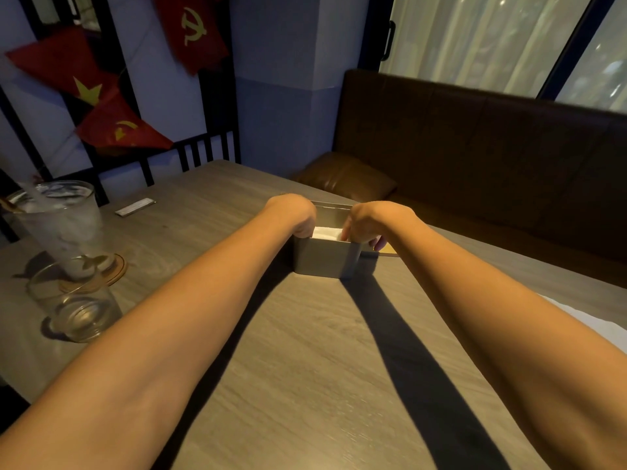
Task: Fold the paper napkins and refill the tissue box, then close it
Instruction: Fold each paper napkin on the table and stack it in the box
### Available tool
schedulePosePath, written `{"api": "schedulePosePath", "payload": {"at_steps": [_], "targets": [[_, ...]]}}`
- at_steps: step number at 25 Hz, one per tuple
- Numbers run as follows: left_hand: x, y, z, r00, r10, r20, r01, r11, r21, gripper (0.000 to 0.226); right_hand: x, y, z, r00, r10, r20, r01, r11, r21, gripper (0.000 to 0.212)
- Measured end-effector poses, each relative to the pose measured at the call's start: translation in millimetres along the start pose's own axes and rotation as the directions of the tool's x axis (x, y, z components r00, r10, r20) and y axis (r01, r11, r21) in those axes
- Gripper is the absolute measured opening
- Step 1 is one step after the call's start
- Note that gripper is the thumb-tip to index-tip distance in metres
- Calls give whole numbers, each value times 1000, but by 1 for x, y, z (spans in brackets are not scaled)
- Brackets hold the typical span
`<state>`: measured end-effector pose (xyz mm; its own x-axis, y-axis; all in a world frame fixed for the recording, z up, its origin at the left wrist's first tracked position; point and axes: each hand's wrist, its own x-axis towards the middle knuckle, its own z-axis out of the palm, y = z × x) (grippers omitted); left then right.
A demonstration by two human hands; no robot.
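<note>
Table: grey-brown wood grain, lit from above, with long dark shadows of both forearms running across it.
Tissue box: grey, upright near the middle of the table towards the far edge, its top open.
Napkins: white, lying inside the box, seen between the two hands.
Left hand: bent down over the left end of the box, fingers curled and their tips hidden inside; I cannot tell whether they grip anything.
Right hand: curled over the box's right end wall, fingers inside against the napkins and one finger outside the wall, so it grips that end.
Left side of table: a plastic cup of ice on a round coaster, a short clear glass just in front of it, and a small flat packet farther back.
Right edge: a patch of white paper, partly behind the right forearm.
Room: red flags strung on a pale wall, a black chair back, a dark brown bench with a brown cushion, and pale curtains at the window.
</note>
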<state>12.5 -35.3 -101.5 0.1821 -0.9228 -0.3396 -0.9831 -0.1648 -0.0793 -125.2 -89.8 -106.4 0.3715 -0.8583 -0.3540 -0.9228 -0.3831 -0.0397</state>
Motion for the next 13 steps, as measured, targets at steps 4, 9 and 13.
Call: {"api": "schedulePosePath", "payload": {"at_steps": [4, 9, 13], "targets": [[0, -3, 2, 999, 13, -45, -17, 997, -80, 39, -4, 0, 1, 999, -37, -25, 39, 998, 54, 39], [-11, -8, 7, 959, 7, -282, -76, 969, -234, 35, -30, 21, 0, 965, -138, -225, 189, 955, 228, 42], [-41, 21, -8, 775, -1, -632, -198, 949, -245, 23, -66, 43, -4, 909, -125, -397, 262, 913, 314, 59]]}}
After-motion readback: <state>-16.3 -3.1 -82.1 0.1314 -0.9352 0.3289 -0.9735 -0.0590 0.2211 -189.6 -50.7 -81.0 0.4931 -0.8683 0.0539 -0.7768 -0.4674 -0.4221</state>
